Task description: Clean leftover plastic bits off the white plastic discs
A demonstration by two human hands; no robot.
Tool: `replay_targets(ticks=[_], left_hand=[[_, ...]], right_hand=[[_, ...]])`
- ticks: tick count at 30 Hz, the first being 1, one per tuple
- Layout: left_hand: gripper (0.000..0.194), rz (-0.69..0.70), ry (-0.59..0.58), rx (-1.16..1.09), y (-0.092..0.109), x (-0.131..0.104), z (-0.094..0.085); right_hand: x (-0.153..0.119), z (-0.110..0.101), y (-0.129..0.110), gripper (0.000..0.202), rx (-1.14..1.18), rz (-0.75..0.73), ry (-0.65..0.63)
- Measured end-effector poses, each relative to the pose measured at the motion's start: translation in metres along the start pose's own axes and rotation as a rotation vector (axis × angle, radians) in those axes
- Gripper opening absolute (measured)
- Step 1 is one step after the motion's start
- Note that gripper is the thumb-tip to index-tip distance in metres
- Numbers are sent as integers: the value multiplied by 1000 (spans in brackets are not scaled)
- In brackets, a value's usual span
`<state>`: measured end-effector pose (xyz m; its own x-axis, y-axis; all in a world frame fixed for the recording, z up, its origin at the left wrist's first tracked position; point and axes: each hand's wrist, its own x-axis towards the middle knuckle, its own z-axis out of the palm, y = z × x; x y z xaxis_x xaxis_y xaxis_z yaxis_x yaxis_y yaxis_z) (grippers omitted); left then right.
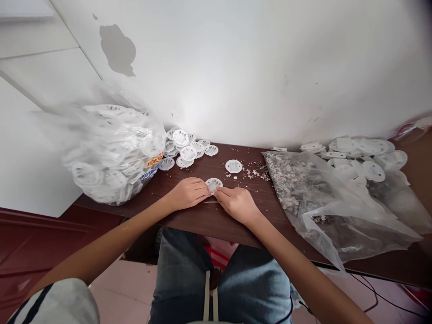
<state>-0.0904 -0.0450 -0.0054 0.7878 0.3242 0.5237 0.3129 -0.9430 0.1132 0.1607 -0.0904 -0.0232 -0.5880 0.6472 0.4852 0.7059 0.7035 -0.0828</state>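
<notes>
Between my two hands, near the front of the dark brown table, is a white round plastic disc [213, 183] with slots. My left hand [191, 193] has its fingers together on the disc's left edge. On the lower right edge, my right hand [235, 201] pinches the same disc. A thin white stick [212, 202] lies on the table just below it. Another white disc [234, 166] rests flat a little behind and to the right, with small metal pieces [252, 173] scattered beside it.
A pile of white discs [188, 153] is at the back left, beside a bulging clear bag [114, 157] of discs. On the right, a plastic bag [293, 180] holds many small metal pieces, near more white parts [373, 171]. A white wall [236, 67] stands behind the table [202, 221].
</notes>
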Motion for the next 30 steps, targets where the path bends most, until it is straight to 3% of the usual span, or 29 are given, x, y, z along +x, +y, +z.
replay_targets(ticks=[14, 19, 26, 30], left_hand=[[13, 16, 4, 87, 3, 6, -3], [12, 35, 20, 18, -1, 2, -1], [21, -150, 149, -70, -5, -8, 2], [23, -187, 258, 6, -2, -7, 1]], right_hand=[[1, 0, -1, 25, -83, -43, -6], [0, -1, 0, 26, -48, -30, 1], [-3, -2, 1, 30, 76, 103, 50], [-4, -2, 1, 27, 66, 127, 103]])
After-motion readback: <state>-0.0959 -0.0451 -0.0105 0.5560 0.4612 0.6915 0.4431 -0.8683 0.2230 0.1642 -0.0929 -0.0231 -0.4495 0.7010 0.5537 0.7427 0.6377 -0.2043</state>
